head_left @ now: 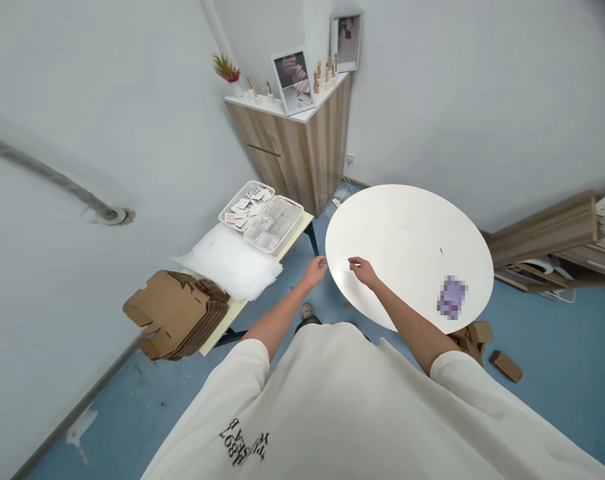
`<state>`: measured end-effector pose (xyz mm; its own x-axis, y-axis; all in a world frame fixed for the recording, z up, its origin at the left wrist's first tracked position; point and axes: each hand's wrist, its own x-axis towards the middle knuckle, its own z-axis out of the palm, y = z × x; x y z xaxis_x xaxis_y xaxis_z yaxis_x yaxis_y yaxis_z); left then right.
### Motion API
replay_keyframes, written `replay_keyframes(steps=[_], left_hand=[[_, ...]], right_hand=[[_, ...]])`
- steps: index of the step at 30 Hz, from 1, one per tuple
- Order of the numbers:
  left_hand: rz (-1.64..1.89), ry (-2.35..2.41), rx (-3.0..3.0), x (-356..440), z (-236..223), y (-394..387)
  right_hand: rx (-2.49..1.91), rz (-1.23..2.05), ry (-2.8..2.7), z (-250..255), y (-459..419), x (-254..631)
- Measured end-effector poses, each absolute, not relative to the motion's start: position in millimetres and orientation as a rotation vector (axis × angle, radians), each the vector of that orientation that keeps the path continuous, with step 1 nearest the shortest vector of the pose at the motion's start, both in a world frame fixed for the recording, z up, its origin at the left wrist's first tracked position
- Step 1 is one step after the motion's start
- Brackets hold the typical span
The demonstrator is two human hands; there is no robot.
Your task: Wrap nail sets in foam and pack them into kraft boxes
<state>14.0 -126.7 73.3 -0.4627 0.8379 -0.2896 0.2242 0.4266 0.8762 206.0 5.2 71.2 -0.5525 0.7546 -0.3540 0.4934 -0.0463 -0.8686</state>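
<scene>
My left hand (314,271) hangs just off the left edge of the round white table (402,233). Its fingers are loosely curved, with nothing visible in them. Above that table's near left part is my right hand (363,272), fingers bent and a little apart, holding nothing. Whether it touches the tabletop I cannot tell. On the right of the tabletop lies a blurred purple item (452,297), too pixelated to name. A small dark mark or sliver (441,251) shows farther back on it.
At left, a narrow table (238,308) carries flattened cardboard boxes (175,310), white sheets (227,260), a basket of small cards (247,203) and a clear-lidded case (275,223). A wooden cabinet (287,143) fills the corner. Cardboard boxes (506,366) lie on the floor at right.
</scene>
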Motion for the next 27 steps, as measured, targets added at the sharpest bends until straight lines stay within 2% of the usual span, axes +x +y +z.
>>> replay_keyframes(steps=[7, 17, 22, 27], left_hand=[[1.023, 2.033, 0.916, -56, 73, -148], [0.931, 2.231, 1.159, -213, 79, -173], [0.879, 2.302, 1.144, -265, 72, -182], [0.813, 2.258, 1.103, -289, 64, -187]], right_hand=[[-1.261, 1.594, -2.098, 75, -3, 133], [-1.155, 1.405, -2.323, 75, -42, -22], [-0.957, 1.233, -2.571, 74, -72, -83], [-0.929, 0.89, -2.788, 67, -92, -125]])
